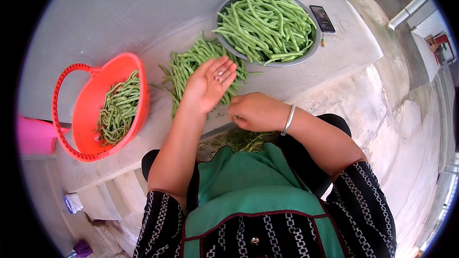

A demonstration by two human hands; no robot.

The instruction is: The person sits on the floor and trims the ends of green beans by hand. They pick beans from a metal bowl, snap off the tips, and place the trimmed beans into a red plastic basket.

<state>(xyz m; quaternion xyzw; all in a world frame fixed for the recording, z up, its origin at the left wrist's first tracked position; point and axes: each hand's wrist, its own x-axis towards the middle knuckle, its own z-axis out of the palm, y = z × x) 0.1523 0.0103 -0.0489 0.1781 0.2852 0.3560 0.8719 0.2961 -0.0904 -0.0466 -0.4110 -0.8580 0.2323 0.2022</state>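
Note:
My left hand (pixel 203 88) is turned palm up, its fingers slightly cupped. A few small pale bean seeds (pixel 219 76) rest on its fingers. Behind that hand, a loose pile of green beans (pixel 191 59) lies on the grey ledge. My right hand (pixel 260 111), with a silver bangle at the wrist, is just to the right and nearer to me. Its fingers are curled together, and whatever is between the fingertips is mostly hidden. Below it are green trimmings (pixel 244 139), in front of my green apron (pixel 244 177).
A metal basin (pixel 316 43) heaped with long green beans stands at the back, a phone (pixel 322 18) beside it. On the left, a red handled basket (pixel 86 107) holds duller, reddish-green beans (pixel 119 112). A pink container (pixel 36 136) is farther left. The ledge ends at the right (pixel 354 67).

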